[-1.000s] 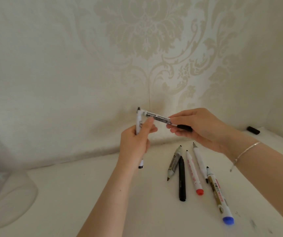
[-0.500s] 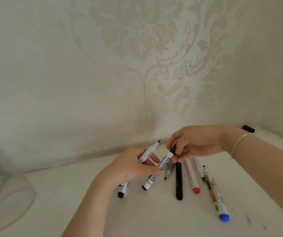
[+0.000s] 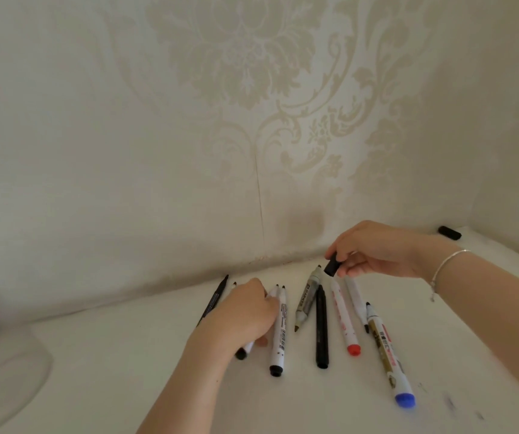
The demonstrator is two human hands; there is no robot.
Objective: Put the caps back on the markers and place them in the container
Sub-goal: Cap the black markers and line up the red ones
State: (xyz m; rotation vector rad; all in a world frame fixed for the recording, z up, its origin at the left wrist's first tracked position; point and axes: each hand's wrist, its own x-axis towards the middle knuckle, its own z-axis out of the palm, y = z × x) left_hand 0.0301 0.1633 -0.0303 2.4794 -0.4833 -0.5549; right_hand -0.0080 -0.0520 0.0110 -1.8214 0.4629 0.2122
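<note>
a: how far along are we?

b: barely begun, i'd judge. largest first: the container, a clear jar at the lower left edge of the frame, lies well apart from everything, and i can't make out any marker in it. the markers are spread on the white table at lower centre with their tips bare, as far as i can see.

a: and your hands?

b: my right hand, right of centre, pinches a black cap between thumb and fingers, just above the tip of the grey marker. my left hand is curled over a white marker left of centre, holding it down against the table.

a: what's left?

b: nearly all of it. a second white marker lies just beside my left hand, then a black pen, a red-ended marker, another white one, a blue-ended marker and a thin black pen at the far left.

a: anything in the way?

b: the markers lie close, some touching, so lifting one may nudge its neighbours. a loose black cap sits far off at the right, by the wall. other caps i can't see.
</note>
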